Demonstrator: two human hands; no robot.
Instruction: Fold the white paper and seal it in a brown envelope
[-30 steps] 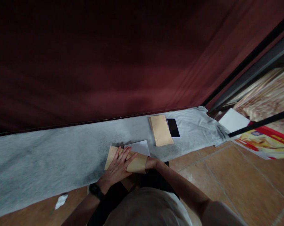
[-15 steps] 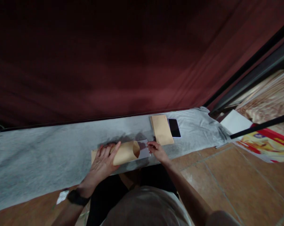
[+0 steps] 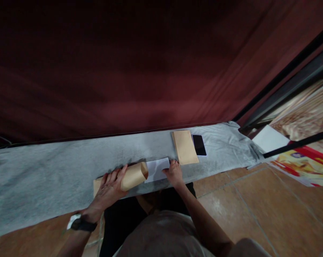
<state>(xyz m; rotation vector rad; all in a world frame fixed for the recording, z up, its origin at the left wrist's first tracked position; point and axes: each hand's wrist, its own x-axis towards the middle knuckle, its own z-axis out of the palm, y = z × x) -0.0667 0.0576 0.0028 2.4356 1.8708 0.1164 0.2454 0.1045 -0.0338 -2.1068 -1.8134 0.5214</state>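
Observation:
My left hand (image 3: 110,187) lies across a tan paper envelope (image 3: 133,176) and grips it, fingers over its far side. The envelope bulges, and its gaping mouth faces right. A white sheet of paper (image 3: 157,169) lies flat just right of that mouth; I cannot tell whether its left end is inside. At the sheet's right edge is my right hand (image 3: 174,173), thumb on the paper and fingers curled at its far corner. Close beyond this hand rests a small stack of tan envelopes (image 3: 186,146).
A grey cloth (image 3: 56,171) covers the narrow bench, with a dark red curtain-like surface (image 3: 150,89) behind. A phone (image 3: 199,145) lies beside the stack. To the right are a black bar (image 3: 297,142) and a red-and-yellow printed box (image 3: 306,160) above the tiled floor.
The envelope has moved left with my left hand, and more of the white sheet shows. My right hand has turned and now bears on the sheet's right end.

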